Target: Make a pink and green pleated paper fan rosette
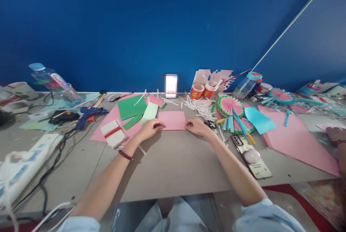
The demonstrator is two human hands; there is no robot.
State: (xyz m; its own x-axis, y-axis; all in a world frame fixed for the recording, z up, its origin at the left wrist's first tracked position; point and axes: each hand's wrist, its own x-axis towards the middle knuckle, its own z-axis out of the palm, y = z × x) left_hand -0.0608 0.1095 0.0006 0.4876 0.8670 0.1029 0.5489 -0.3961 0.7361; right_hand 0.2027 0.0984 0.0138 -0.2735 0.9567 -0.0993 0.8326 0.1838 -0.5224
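A pink sheet of paper lies on the grey table in front of me, wider than it is deep. At its left edge, my left hand has curled fingers pinching the near corner. My right hand closes its fingertips on the right edge in the same way. Just beyond my left hand is a light green paper piece, partly over dark green paper. Close to my right wrist lie black-handled scissors, partly hidden.
A blue glue gun and white power strip with cables occupy the left. Red paper cups, white paper strips, a pleated pink-green paper fan and a phone are right. Another person's hand shows at far right.
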